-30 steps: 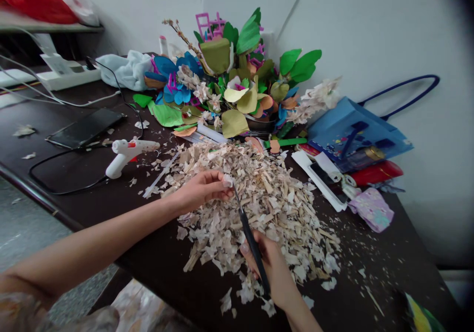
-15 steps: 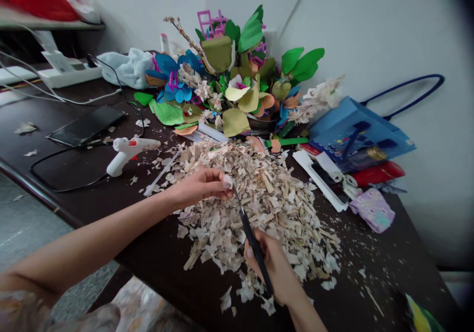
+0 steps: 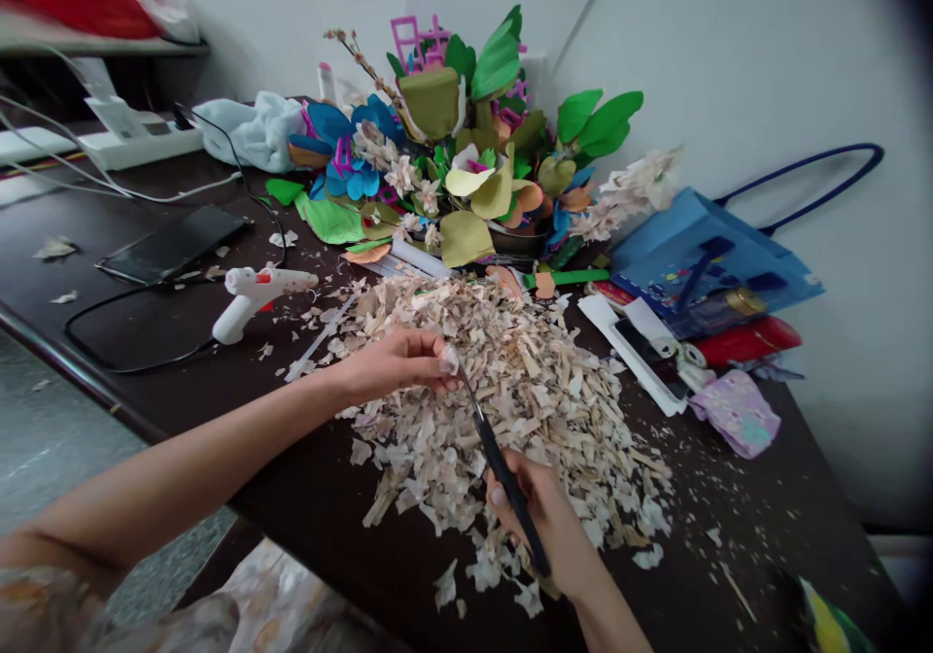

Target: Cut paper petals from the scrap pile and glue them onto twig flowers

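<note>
My left hand is closed, pinching a small whitish scrap between thumb and fingertips above a heap of dry, pale flakes. In my right hand is a slim black-handled tool with a thin metal tip. It is seen edge-on, so its exact kind is unclear. The tip points up and left and meets the scrap, or comes very close to it, at my left fingertips.
Left of the heap lies a white glue gun with a black cord near a dark phone. Behind stands a colourful artificial flower arrangement. At right are a blue bag, a white tray and a lilac cloth.
My right hand and the tool's handle have shifted slightly to the right. The left hand still pinches the scrap in almost the same place. The view has shifted slightly.
</note>
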### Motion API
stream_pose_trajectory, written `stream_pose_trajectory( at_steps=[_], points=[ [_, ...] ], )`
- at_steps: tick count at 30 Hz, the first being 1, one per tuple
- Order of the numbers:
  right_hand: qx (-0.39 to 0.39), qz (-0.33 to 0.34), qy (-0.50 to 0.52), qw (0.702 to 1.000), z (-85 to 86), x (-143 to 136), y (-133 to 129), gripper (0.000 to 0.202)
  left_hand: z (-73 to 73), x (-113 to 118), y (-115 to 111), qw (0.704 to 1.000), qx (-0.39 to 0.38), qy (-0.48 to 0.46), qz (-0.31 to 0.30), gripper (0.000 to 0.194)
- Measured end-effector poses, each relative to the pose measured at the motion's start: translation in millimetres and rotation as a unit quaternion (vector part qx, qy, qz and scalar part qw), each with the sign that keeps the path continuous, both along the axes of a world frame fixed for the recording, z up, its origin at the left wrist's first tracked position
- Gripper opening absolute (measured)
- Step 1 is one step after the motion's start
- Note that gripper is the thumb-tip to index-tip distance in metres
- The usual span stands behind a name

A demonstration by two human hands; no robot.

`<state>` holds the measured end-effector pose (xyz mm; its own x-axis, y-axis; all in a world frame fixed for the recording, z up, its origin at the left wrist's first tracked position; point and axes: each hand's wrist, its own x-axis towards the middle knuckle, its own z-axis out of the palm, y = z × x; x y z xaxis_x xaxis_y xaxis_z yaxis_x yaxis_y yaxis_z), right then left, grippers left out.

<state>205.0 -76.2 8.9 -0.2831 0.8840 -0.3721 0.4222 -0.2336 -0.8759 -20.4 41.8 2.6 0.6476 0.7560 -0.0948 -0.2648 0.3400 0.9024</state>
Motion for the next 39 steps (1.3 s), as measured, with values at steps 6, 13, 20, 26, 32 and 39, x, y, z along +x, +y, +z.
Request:
stream_pose_trajectory(
  at_steps=[6,13,20,26,32,39],
  points=[
    [-0.004,-0.007,0.018,1.000,-2.8,2.4,-0.6,0.038,0.7,-1.2,0.8,1.000,-0.004,0.003,-0.004,0.011],
    [-0.016,-0.001,0.015,1.000,-5.2,3.6,-0.7,0.037,0.9,-1.9,1.4,1.000,-0.005,-0.003,-0.008,0.012],
    [-0.008,-0.043,0.030,0.999,-2.7,4.3,2.0,0.036,2.8,-2.6,1.6,1.000,0.001,0.004,-0.015,0.011],
    [-0.004,-0.074,0.056,0.996,-1.8,5.2,4.0,0.041,1.8,-3.5,-0.3,0.998,-0.009,0.021,-0.051,0.011],
    [0.016,-0.107,0.093,0.990,-8.6,2.3,2.7,0.040,-1.4,3.6,-12.7,0.987,-0.055,0.032,-0.145,0.014],
    [0.047,-0.160,0.086,0.982,5.3,-5.7,5.5,0.025,-5.7,14.7,-26.1,0.974,-0.092,0.062,-0.200,0.020]
  ],
)
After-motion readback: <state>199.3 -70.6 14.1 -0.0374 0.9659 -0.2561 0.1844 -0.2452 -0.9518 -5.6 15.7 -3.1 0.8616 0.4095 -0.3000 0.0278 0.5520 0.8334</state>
